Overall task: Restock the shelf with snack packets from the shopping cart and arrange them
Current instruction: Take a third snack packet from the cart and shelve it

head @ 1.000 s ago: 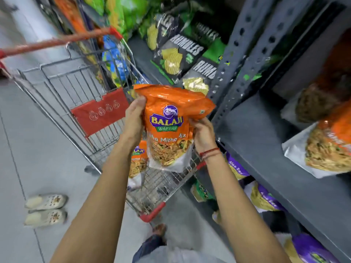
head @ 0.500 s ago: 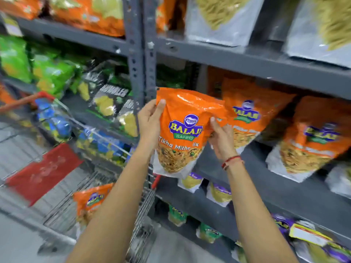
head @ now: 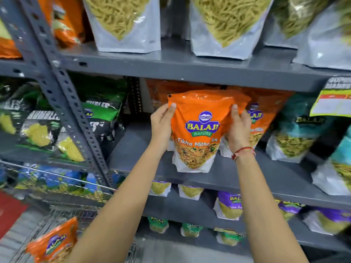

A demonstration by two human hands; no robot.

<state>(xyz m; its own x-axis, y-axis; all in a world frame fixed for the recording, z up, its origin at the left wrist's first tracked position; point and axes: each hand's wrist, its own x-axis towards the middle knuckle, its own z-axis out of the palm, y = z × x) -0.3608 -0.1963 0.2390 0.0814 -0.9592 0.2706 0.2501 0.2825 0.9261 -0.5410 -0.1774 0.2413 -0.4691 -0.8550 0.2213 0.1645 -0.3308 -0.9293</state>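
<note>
I hold an orange Balaji snack packet (head: 199,130) upright over the front of the grey middle shelf (head: 133,145). My left hand (head: 161,126) grips its left edge and my right hand (head: 238,128) grips its right edge. Whether its white bottom touches the shelf I cannot tell. Right behind it stands another orange packet (head: 264,114) of the same kind. One more orange packet (head: 53,242) lies in the shopping cart (head: 62,211) at the lower left.
Teal packets (head: 296,133) stand on the same shelf to the right. Black and green chip bags (head: 39,128) fill the bay left of the perforated grey upright (head: 62,88). Above are clear packets of yellow sev (head: 123,23); below are purple packets (head: 229,204).
Both hands lifted the orange packet out of the cart and carried it up and right to the middle shelf. My view swung from the cart to the shelves.
</note>
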